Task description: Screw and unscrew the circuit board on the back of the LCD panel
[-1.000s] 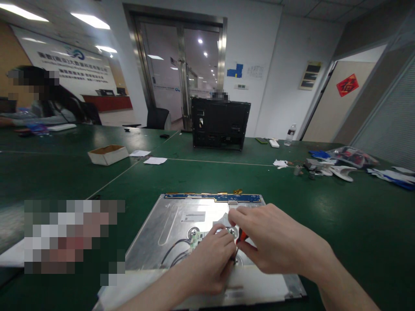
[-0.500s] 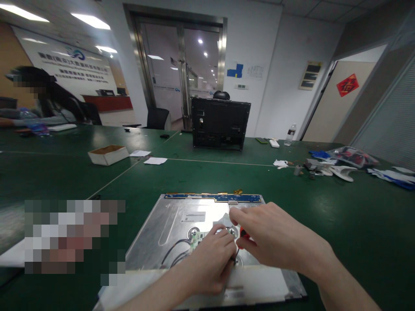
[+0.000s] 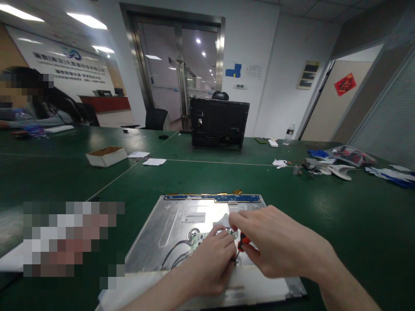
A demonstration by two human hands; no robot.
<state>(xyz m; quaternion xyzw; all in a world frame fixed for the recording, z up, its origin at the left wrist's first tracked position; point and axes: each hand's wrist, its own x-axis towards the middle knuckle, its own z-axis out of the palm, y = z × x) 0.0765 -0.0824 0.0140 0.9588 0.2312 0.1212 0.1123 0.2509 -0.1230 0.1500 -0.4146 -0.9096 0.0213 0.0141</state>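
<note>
My right hand (image 3: 279,244) is closed around a small screwdriver (image 3: 243,241) with a red and black handle. Its thin shaft slants down and left towards my left hand; the tip is hidden or too small to make out. Fingers bent and together, my left hand (image 3: 215,255) rests over a small green circuit board (image 3: 196,240) and covers much of it; what the fingers hold, if anything, is hidden. Dark cables (image 3: 173,250) run out from the board's left side. Beneath both hands lies a flat silver display panel (image 3: 151,242), with a blue circuit strip (image 3: 238,198) along its far edge.
Across the green table (image 3: 181,179), a black monitor (image 3: 220,124) stands upright. An open box (image 3: 106,160) sits to the left, and loose parts (image 3: 319,166) with a clear bag (image 3: 352,154) lie right. A person (image 3: 42,101) sits at far left.
My right hand has shifted and turned slightly, so more of the screwdriver's handle and shaft shows. My left hand stays in place on the board. The camera view has swung slightly.
</note>
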